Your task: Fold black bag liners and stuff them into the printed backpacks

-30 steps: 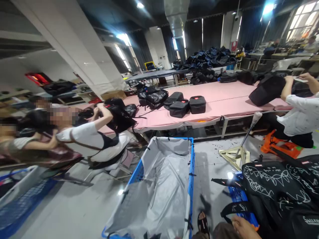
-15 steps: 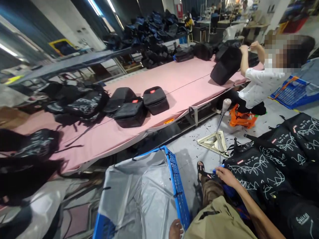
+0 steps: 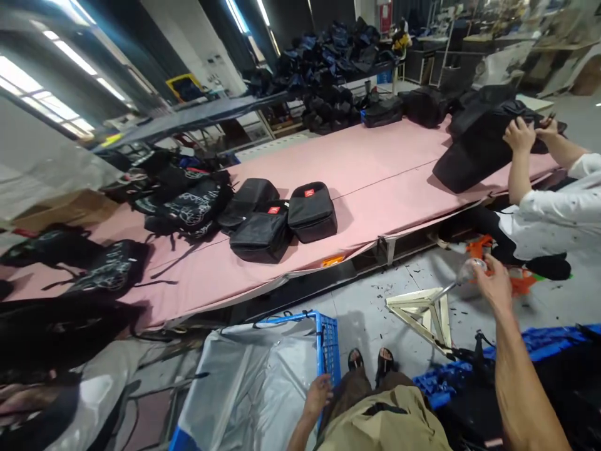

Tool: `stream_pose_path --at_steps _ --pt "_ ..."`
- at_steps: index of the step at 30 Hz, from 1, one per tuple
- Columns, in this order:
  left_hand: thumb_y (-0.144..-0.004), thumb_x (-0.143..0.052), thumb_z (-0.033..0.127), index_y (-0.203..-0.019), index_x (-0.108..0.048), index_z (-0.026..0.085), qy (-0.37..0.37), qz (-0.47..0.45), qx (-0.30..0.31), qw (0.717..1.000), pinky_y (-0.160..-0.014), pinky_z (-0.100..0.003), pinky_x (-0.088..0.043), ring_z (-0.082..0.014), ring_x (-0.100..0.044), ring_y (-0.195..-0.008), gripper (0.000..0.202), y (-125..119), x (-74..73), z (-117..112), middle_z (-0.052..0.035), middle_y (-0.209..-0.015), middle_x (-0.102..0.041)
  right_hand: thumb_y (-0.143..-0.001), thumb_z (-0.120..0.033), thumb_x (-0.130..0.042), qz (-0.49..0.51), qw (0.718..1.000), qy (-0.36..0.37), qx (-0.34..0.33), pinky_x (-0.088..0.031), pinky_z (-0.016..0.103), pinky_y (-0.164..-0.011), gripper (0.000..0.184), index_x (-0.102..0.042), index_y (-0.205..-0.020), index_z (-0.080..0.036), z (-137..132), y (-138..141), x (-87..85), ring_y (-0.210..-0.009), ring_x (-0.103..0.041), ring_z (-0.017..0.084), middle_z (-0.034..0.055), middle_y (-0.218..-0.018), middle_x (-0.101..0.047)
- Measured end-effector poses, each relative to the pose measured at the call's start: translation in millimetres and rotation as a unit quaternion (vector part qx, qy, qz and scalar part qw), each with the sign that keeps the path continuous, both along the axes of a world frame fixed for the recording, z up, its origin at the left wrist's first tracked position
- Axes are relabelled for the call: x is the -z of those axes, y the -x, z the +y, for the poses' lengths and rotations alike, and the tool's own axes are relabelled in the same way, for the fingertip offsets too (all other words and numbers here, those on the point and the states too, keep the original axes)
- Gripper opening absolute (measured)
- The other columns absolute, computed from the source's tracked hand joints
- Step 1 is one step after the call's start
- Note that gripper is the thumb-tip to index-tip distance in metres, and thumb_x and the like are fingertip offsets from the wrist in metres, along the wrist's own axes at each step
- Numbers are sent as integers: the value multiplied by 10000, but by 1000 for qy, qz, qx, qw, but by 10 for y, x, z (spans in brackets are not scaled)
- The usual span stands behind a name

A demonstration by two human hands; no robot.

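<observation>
My right hand (image 3: 496,285) is closed around the rounded, pale top of a metal stand. The stand's post leans toward that hand, and its cream triangular base (image 3: 439,318) is on the floor. My left hand (image 3: 319,393) hangs beside the near rim of a blue plastic crate (image 3: 328,344) lined with grey sheeting. Its fingers are loosely bent and apart, with nothing seen in them; whether they touch the rim I cannot tell. Black bags with a blue crate edge (image 3: 436,383) lie below my right forearm.
A long pink-covered table (image 3: 370,169) runs across the view. On it stand black boxy bags (image 3: 312,213) with red labels and patterned black backpacks (image 3: 192,203). At right, a co-worker's hands (image 3: 520,134) handle a large black bag (image 3: 474,150). An orange stool (image 3: 521,282) is under that person.
My right hand has moved from the patterned bags at right to the stand's top, which now tilts toward it. My view has turned, and both my feet now show.
</observation>
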State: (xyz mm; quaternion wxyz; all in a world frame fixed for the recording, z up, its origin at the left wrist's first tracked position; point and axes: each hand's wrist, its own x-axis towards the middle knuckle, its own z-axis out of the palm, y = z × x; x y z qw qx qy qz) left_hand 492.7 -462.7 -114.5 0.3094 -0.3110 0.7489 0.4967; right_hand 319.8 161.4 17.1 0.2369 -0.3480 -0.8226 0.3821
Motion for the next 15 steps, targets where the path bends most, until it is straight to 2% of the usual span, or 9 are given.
stream_pose_path --at_steps 2,3,6,8,11,13,15 --pt "-610 -824 599 -944 -636 295 -15 7 -2 1000 -675 -329 -503 -186 -638 -648 489 296 -11 114 31 -745 -628 -759 -801 -649 -24 998 50 -4 -551 563 -1076 796 -740 -1264 -193 -24 184 -33 -1129 -710 381 192 -1235 -766" --pt "-613 -844 573 -933 -640 287 -19 10 -2 1000 -675 -325 -502 -181 -637 -643 475 444 -23 166 33 -741 -633 -747 -801 -651 -34 997 61 15 -562 565 -1044 755 -742 -1206 -209 -63 234 -37 -1085 -720 385 180 -1186 -775" --pt "-658 -847 452 -928 -668 254 -26 26 -3 999 -673 -315 -512 -173 -652 -640 380 933 -64 274 27 -743 -665 -739 -796 -655 -57 993 41 90 -563 601 -1017 649 -728 -1100 -261 -193 262 -37 -1057 -723 424 168 -1108 -785" --pt "-709 -805 372 -948 -691 231 -22 44 -4 999 -662 -315 -522 -182 -669 -645 300 1353 -85 291 16 -739 -682 -733 -779 -663 -72 990 33 119 -567 625 -1003 589 -713 -1057 -290 -253 238 -51 -1061 -727 455 174 -1085 -787" --pt "-781 -744 280 -1003 -732 198 10 97 -1 995 -728 -347 -582 -220 -727 -732 237 2213 -129 223 -20 -775 -729 -735 -768 -673 -85 985 34 146 -570 648 -981 507 -688 -1009 -341 -308 222 -77 -1110 -733 493 189 -1101 -784" --pt "-844 -711 258 -1082 -757 181 50 155 0 987 -887 -390 -619 -253 -776 -901 254 2944 -203 115 -70 -908 -792 -749 -782 -679 -79 982 30 170 -569 645 -964 465 -679 -986 -382 -333 229 -67 -1140 -734 494 199 -1122 -776" --pt "-946 -631 278 -1255 -744 158 99 219 -4 971 -1081 -428 -581 -291 -770 -1164 350 3762 -335 -34 -139 -1148 -821 -783 -817 -635 -85 979 1 184 -561 666 -902 463 -685 -1010 -416 -344 240 -24 -1101 -736 501 213 -1070 -752"
